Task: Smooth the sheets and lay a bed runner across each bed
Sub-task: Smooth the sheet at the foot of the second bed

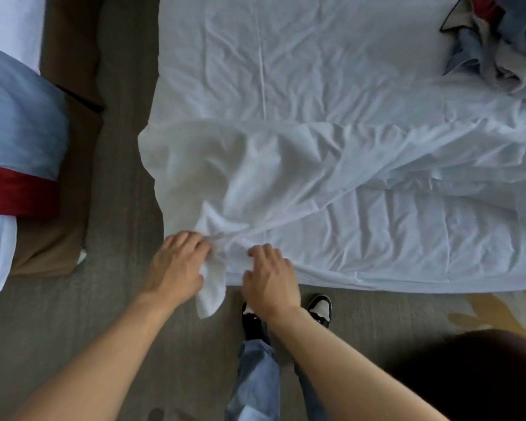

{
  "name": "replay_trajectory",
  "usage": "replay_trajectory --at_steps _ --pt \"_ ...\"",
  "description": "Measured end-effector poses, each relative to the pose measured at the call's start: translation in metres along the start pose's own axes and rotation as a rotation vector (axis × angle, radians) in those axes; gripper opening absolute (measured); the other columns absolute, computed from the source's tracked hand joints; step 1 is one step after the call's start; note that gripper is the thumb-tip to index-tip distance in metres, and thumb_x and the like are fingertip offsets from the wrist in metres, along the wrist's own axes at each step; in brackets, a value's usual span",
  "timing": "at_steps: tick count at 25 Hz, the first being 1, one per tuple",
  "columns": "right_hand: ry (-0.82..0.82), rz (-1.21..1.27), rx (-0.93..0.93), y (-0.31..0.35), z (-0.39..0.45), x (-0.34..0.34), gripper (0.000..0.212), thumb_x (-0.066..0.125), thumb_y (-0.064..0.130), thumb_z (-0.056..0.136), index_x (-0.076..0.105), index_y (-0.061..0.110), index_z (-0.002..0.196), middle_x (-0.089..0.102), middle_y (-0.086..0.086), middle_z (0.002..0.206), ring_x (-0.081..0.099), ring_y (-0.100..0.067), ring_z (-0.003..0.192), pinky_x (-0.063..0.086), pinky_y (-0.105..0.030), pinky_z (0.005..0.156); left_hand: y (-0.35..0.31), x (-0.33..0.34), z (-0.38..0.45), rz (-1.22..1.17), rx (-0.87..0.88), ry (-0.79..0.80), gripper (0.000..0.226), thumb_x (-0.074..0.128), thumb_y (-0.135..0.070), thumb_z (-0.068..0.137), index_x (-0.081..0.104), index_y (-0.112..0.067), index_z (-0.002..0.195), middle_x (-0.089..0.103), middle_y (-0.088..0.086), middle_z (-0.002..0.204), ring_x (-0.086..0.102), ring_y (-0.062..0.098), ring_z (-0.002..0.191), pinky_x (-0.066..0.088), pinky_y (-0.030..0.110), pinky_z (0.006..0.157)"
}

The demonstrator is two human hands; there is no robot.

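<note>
White sheet [286,177] is bunched w/ a big fold across the near bed [316,56], its corner hanging off the bed's edge. Left hand [176,265] grips that corner, fingers curled round it. Right hand [271,278] is just beside, fingers bent and pinching the sheet edge. Crumpled blue/red cloth pile [498,41] sits at the far right. 2nd bed [0,147] on the left across the carpet [119,177] has a blue cover w/ a red runner [16,192].

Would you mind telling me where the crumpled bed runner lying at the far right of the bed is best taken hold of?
Probably at the black-edged corner of the bed runner, coming from its left over the bare sheet. That flap sticks out flat from the bunched heap, so a pinch grip there should draw it open.
</note>
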State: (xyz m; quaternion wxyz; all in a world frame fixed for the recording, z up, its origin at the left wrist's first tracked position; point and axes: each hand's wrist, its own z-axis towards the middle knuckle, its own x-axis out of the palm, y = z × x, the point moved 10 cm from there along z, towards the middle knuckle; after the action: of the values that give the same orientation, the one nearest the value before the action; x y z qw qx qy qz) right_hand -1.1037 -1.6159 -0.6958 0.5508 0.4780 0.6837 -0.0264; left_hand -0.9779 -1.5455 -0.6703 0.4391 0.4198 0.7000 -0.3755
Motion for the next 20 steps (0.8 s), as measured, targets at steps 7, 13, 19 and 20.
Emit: replay_trajectory --at_steps 7,13,19,20 --pt "-0.128 -0.232 0.054 -0.075 0.001 -0.011 0.024 0.071 0.013 0.072 0.062 0.017 0.094 0.061 -0.001 0.087 0.059 -0.026 0.080 0.046 -0.039 0.068 -0.128 0.044 0.029 0.384 0.325 0.076 0.060 0.048 -0.021 0.081 0.038 -0.017 0.140 0.036 0.014 0.149 0.028 0.034 0.144 0.013 0.062 0.116" --pt "-0.094 -0.275 0.010 -0.068 -0.018 0.012 0.027 0.076 -0.002 0.057 0.058 0.015 0.067 0.055 -0.002 0.065 0.053 -0.026 0.059 0.035 -0.034 0.054 -0.090 0.050 0.014 0.376 0.418 0.053 0.024 0.051 -0.005 0.075 0.068 -0.016 0.087 0.063 0.004 0.087 0.060 0.025 0.086 0.047 0.042 0.094" --pt "-0.061 -0.295 -0.046 -0.060 -0.050 0.038 0.031 0.078 -0.003 0.053 0.061 0.015 0.071 0.057 -0.004 0.069 0.056 -0.030 0.064 0.042 -0.038 0.055 0.004 0.074 -0.059 0.581 0.446 0.296 0.027 0.081 0.000 0.042 0.066 -0.016 0.056 0.060 0.004 0.064 0.060 0.027 0.067 0.046 0.038 0.074" --pt "-0.071 -0.303 -0.041 -0.060 -0.049 0.036 0.031 0.081 -0.002 0.052 0.065 0.015 0.073 0.061 -0.004 0.069 0.059 -0.031 0.065 0.046 -0.039 0.058 0.022 0.076 -0.066 0.597 0.425 0.296 0.030 0.083 0.002 0.037 0.065 -0.016 0.053 0.060 0.004 0.061 0.060 0.026 0.066 0.045 0.037 0.073"
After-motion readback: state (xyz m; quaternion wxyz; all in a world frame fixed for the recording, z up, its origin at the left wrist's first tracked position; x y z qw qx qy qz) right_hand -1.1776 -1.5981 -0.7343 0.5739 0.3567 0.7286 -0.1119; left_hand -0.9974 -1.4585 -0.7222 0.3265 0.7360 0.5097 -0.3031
